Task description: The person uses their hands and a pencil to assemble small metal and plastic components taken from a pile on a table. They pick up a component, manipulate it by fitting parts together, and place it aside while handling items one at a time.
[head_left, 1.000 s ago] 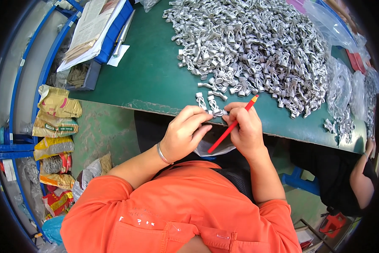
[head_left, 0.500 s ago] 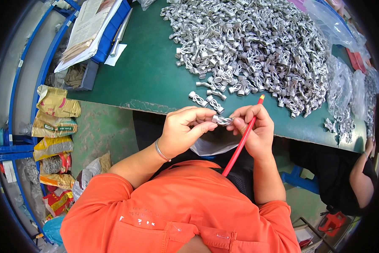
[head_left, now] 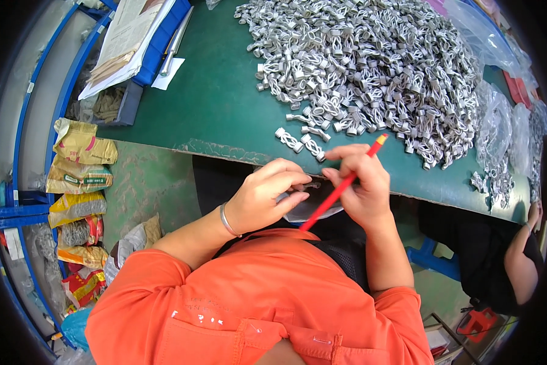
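My right hand is closed round a red pencil-like stick with a yellow tip, slanting down toward my lap. My left hand is just left of it, thumb and forefinger curved and apart. Beyond those fingertips a small, dim grey piece shows over the white bag in my lap; it looks clear of the fingers. On the green table, a big heap of small grey twisted-loop metal parts lies in front of me. Two single parts lie near the edge.
At the back left stands a blue tray with papers. Blue shelving and several printed sacks line the left. Clear plastic bags lie at the table's right, where another person's arm shows.
The grey metal part has left the grip of both hands, and a dim piece shows lower over the bag. My right hand has lifted away and the red stick has tilted.
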### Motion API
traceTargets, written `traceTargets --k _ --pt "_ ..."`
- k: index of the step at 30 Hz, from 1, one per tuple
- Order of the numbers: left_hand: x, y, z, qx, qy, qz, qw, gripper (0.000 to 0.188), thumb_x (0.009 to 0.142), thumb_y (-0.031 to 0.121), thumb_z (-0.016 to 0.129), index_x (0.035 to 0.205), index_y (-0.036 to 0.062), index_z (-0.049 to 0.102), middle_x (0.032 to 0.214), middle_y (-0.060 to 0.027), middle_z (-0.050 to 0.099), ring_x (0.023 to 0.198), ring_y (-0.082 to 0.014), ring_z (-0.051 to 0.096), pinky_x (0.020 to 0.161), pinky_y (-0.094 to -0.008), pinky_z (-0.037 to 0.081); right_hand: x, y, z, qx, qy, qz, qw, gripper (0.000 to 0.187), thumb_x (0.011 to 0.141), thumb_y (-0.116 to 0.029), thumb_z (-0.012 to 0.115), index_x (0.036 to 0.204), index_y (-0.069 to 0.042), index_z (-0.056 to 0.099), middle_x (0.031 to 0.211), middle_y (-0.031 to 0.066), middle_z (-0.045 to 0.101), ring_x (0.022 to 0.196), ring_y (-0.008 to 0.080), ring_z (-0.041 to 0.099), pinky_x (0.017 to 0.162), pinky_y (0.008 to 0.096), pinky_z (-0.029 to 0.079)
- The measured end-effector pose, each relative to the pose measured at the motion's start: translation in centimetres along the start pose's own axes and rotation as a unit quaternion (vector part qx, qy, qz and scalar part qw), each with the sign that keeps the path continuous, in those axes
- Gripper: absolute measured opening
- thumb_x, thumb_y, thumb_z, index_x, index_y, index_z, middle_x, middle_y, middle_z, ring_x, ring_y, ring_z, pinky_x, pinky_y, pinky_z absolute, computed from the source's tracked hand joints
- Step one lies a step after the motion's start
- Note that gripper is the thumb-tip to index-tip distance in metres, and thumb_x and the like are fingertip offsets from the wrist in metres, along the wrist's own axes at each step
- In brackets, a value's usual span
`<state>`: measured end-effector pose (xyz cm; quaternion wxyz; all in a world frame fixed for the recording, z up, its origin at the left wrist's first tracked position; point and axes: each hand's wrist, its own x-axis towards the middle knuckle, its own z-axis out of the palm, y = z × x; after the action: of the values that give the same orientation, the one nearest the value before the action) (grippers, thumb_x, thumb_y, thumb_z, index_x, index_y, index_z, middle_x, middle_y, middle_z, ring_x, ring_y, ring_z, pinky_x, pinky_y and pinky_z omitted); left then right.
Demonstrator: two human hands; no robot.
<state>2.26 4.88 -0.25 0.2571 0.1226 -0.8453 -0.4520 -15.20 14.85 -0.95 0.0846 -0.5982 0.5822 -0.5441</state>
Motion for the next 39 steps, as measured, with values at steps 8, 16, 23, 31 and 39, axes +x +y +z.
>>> traceTargets --k 8,16,23,31,39 --pt "0.2 -0.1 0.1 -0.096 0.066 -0.127 0.985 0.029 0.078 -0.006 0.067 0.106 -0.0029 0.059 0.094 -0.0099 0.061 0.076 -0.0136 0.064 0.068 -0.0237 0.053 -0.2 -0.4 0.7 0.172 0.060 0.184 0.966 0.023 0.080 0.007 0.063 0.076 -0.003 0.043 0.083 0.0129 0.064 0.065 0.0138 0.058 0.057 0.0252 0.047" --pt "0.7 0.5 -0.3 -0.313 0.055 -0.188 0.929 0.030 0.081 -0.009 0.063 0.110 -0.0067 0.055 0.099 -0.0115 0.060 0.088 -0.0173 0.063 0.073 -0.0278 0.055 -0.5 -0.5 -0.4 0.402 0.030 0.275 0.873 0.023 0.084 0.007 0.060 0.078 -0.006 0.041 0.091 0.0159 0.063 0.077 0.0150 0.064 0.060 0.0217 0.051" --pt "0.9 0.0 -0.3 -0.235 0.050 -0.077 0.968 0.027 0.077 -0.013 0.065 0.102 -0.0075 0.058 0.102 -0.0136 0.055 0.087 -0.0176 0.063 0.076 -0.0278 0.055 -1.2 0.1 0.1 0.341 0.042 0.158 0.926 0.030 0.075 0.012 0.066 0.079 -0.005 0.041 0.101 0.0175 0.060 0.089 0.0158 0.060 0.075 0.0255 0.050" --pt "0.2 -0.2 -0.5 -0.147 0.041 -0.016 0.988 0.022 0.073 -0.011 0.068 0.092 -0.0033 0.061 0.098 -0.0137 0.059 0.084 -0.0161 0.062 0.072 -0.0255 0.052 -1.1 0.1 -0.5 0.351 0.014 0.108 0.930 0.031 0.074 0.011 0.068 0.078 -0.005 0.042 0.092 0.0153 0.062 0.073 0.0148 0.059 0.065 0.0252 0.049" --pt "-0.3 -0.3 -0.6 -0.051 -0.023 -0.031 0.998 0.017 0.074 -0.003 0.070 0.090 -0.0020 0.064 0.097 -0.0112 0.061 0.077 -0.0145 0.062 0.063 -0.0222 0.053 1.8 0.7 1.4 -0.083 0.052 0.065 0.993 0.027 0.067 0.005 0.072 0.078 -0.004 0.049 0.073 0.0085 0.058 0.069 0.0279 0.054 0.063 0.0361 0.045"
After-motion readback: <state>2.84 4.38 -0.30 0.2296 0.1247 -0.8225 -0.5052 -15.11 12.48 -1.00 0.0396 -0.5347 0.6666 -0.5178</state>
